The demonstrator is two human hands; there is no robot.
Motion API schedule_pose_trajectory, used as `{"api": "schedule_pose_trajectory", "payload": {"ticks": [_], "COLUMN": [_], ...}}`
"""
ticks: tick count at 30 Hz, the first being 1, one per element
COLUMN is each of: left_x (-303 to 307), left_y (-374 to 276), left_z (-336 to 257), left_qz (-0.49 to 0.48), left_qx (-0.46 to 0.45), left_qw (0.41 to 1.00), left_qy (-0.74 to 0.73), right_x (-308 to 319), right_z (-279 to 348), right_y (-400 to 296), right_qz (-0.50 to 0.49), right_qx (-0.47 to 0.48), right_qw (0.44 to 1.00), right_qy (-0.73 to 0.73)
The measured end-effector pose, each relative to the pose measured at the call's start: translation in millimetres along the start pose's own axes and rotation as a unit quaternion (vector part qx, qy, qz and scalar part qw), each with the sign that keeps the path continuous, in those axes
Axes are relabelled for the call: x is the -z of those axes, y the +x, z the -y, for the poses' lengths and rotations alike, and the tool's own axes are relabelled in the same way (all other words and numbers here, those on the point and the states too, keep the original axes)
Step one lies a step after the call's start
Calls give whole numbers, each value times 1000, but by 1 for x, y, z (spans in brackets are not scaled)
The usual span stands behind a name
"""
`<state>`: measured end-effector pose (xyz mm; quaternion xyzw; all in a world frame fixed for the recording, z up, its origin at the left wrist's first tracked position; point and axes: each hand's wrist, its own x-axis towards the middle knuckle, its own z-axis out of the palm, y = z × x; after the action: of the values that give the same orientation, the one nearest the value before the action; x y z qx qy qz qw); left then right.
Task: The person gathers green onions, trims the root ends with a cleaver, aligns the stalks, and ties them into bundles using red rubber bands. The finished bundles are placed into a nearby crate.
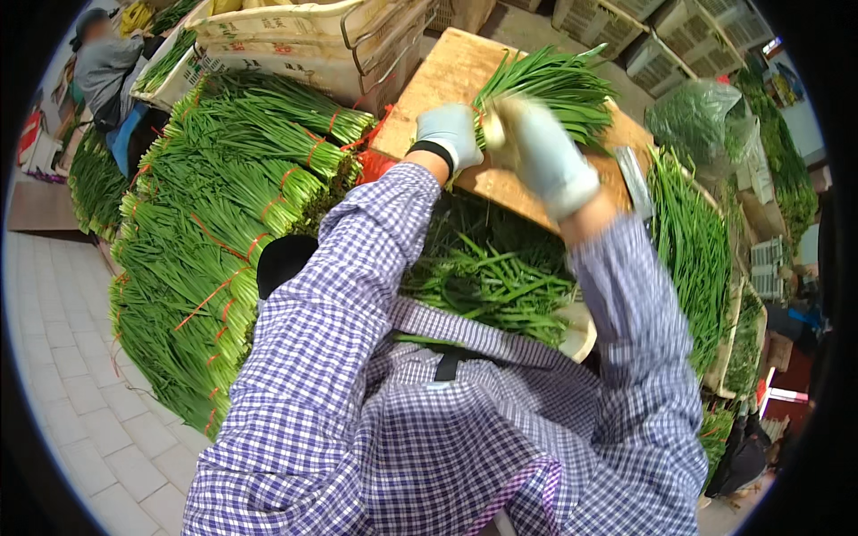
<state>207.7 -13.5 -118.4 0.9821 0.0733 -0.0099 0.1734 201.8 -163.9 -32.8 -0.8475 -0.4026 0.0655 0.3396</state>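
Observation:
A bunch of green garlic chives (553, 90) lies across a wooden board (429, 80), its leaves pointing to the upper right. Gloved in pale fabric, my left hand (450, 137) is closed around the stem end of this bunch, where a bit of red tie shows. My right hand (536, 144), also gloved, is motion-blurred just to the right, over the bunch near the tie; whether it grips anything cannot be made out. A flat metal piece (633, 181) rests at the board's right edge.
Many tied chive bunches (268, 194) are piled at left, below stacked plastic crates (281, 47). Loose chives (690, 254) lie at right, and loose leaves (496, 281) below the board. A filled plastic bag (697, 120) stands upper right. Another person (110, 74) sits at upper left.

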Motion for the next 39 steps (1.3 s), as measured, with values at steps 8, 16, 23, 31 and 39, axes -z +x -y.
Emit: {"api": "schedule_pose_trajectory", "payload": {"ticks": [8, 16, 23, 31, 39], "left_x": [12, -6, 0, -3, 18], "left_y": [-3, -3, -1, -1, -11], "left_z": [-16, -29, -14, -33, 1], "left_qz": [78, 59, 24, 75, 93], "left_qx": [-21, 45, -20, -4, 91], "left_qw": [993, 996, 999, 997, 980], "left_qy": [83, 45, 14, 6, -150], "right_x": [40, -7, -17, -38, 96], "right_z": [-47, -30, -21, -49, -170], "right_y": [-46, 36, -51, -103, -185], "right_qz": [-64, -161, -183, -196, -266], "right_qx": [-60, -50, -65, -36, -325], "right_qw": [959, 972, 955, 948, 890], "right_qy": [270, 162, 225, 249, -175]}}
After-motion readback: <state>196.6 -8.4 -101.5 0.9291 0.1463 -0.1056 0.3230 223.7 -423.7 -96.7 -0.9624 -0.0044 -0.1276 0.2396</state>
